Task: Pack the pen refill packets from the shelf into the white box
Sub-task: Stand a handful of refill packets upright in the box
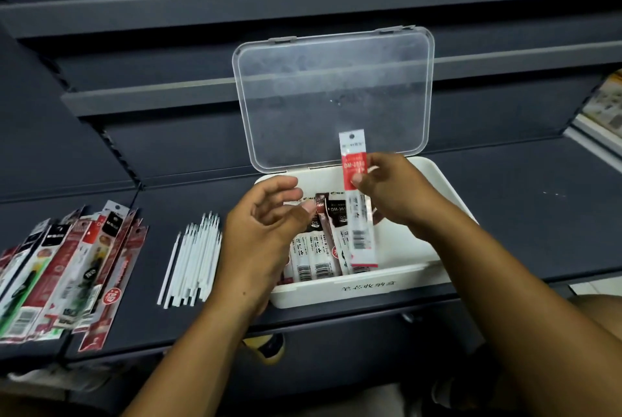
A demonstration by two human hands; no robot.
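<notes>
Right hand (390, 191) pinched a red-and-white refill packet (360, 235) around its upper half, thumb on the front. The packet stood upright over the white box (353, 286), its lower end above the near-right part. Left hand (259, 241) hovered over the box's left side, fingers loosely curled, nothing in it. Clear lid (333, 97) was tipped up at the far edge. Packed packets (316, 260) lay flat inside. On the dark shelf (538, 214), a packet pile (67, 265) sat far left, with loose white refills (195, 262) between the pile and the box.
</notes>
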